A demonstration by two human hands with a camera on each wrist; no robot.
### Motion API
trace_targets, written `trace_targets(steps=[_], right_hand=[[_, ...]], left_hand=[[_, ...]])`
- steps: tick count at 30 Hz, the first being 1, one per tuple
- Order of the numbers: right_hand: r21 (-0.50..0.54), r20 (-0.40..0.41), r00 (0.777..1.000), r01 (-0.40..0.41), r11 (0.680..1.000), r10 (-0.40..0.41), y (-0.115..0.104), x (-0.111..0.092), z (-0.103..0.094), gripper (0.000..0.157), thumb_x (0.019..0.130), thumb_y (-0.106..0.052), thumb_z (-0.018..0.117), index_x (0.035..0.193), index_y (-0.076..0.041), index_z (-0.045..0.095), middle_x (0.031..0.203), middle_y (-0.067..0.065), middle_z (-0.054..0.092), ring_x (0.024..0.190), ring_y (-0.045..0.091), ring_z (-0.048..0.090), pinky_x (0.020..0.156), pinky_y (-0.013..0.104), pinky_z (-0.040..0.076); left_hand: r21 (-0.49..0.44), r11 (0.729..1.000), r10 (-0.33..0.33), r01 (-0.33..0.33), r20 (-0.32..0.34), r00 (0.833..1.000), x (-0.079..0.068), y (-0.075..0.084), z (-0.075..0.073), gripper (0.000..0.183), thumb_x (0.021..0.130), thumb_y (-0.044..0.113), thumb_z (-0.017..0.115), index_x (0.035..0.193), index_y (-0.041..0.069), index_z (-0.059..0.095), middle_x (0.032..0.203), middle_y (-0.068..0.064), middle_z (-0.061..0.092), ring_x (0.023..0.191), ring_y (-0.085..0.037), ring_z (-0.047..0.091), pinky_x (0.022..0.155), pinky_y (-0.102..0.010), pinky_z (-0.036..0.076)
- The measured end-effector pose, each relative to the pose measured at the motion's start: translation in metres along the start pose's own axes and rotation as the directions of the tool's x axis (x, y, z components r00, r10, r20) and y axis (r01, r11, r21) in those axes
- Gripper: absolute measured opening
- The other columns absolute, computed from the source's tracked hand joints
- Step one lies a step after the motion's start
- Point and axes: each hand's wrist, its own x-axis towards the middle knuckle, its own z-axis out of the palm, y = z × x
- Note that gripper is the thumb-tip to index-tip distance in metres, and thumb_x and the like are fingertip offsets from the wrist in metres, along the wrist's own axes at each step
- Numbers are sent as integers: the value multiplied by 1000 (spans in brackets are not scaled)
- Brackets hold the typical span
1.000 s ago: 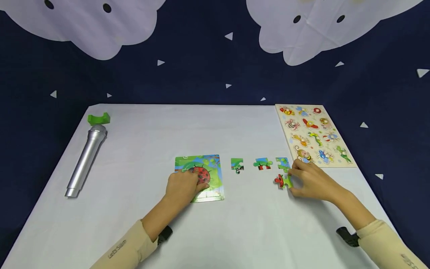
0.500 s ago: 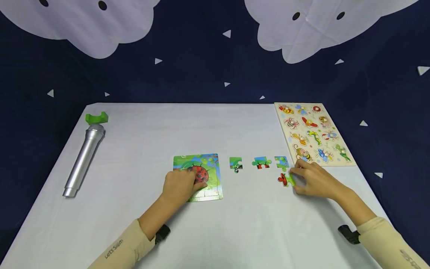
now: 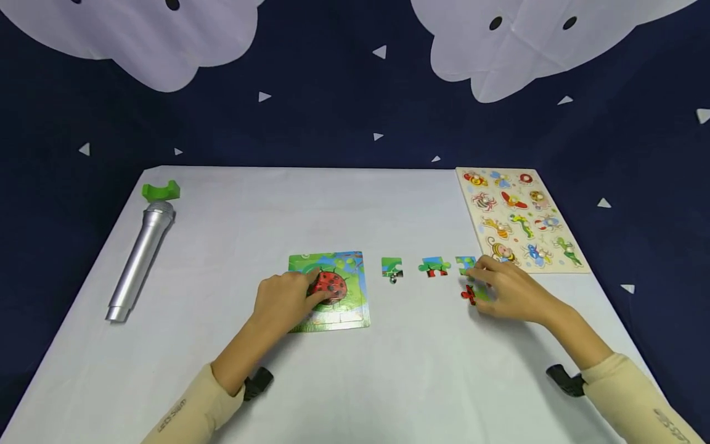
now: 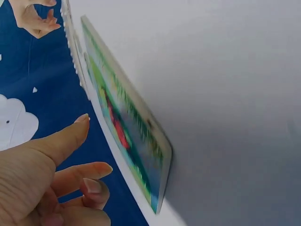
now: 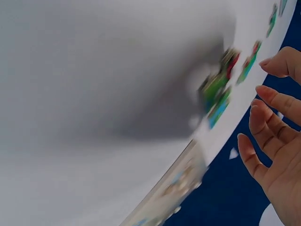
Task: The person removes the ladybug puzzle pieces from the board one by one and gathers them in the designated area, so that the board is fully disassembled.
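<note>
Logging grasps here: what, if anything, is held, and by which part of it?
Nothing is held: the left hand and right hand are both empty.

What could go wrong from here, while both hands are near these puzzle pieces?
1. The right hand is at the red-and-green piece, which lies close to the blue-and-green piece, so it might nudge that one too.
2. The left hand covers part of the ladybug puzzle in the head view; a sideways push might slide it across the table.
</note>
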Motion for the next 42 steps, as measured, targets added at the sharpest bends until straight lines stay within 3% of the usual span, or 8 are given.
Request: trace_targets(steps=[2,5,9,13,21,32,42], right_hand=[[-3,3,1000,14,1000,-14,-9,8,0,47,73,-18,79,116,-2,72,102,4,59,77,12,44,73,37,40],[9,-5,999,48,999,-48,-24,22,3,47,75,-21,79,117,-2,72,105,4,60,77,12,45,73,36,41],[39,-27,993,118,992,-117,-46,44,9,47,77,-25,81,117,-4,72,105,2,60,79,12,47,74,33,42],[65,-42,980,197,978,-195,-71,70,17,45,79,-29,82,116,-4,73,105,2,61,83,12,51,78,35,44],[105,-27,958,286,953,-284,-117,111,34,48,84,-37,79,119,-6,72,104,2,61,82,10,53,81,35,46],[171,72,967,230,958,-245,-154,143,52,62,82,-46,79,127,-5,67,94,1,54,69,9,40,64,24,35],[179,100,975,176,968,-196,-159,155,58,70,81,-48,79,134,-3,62,98,2,51,70,11,42,64,24,37]], left_hand=[[-9,1000,-10,10,5,1000,-3,-4,-3,58,85,54,72,130,17,68,64,-11,64,45,-13,32,41,-26,22],[-25,1000,-7,7,15,1000,-8,-9,-3,63,84,55,72,134,17,65,88,-14,74,46,-15,41,41,-26,27],[-24,1000,-6,7,54,998,-13,-12,1,73,83,61,69,141,19,57,106,-18,73,46,-18,45,42,-28,31],[13,1000,-21,20,73,997,-19,-16,6,82,80,66,68,146,20,52,100,-21,72,45,-19,42,42,-29,31],[56,997,-51,47,68,996,-24,-24,8,95,74,73,69,149,18,48,76,-11,60,48,-21,43,44,-31,33],[64,997,-54,47,112,992,-22,-26,7,95,74,76,65,150,22,46,75,-9,56,47,-20,42,45,-30,32],[46,997,-61,56,107,992,-25,-27,6,93,75,75,65,150,22,47,76,-9,57,47,-19,40,45,-30,31]])
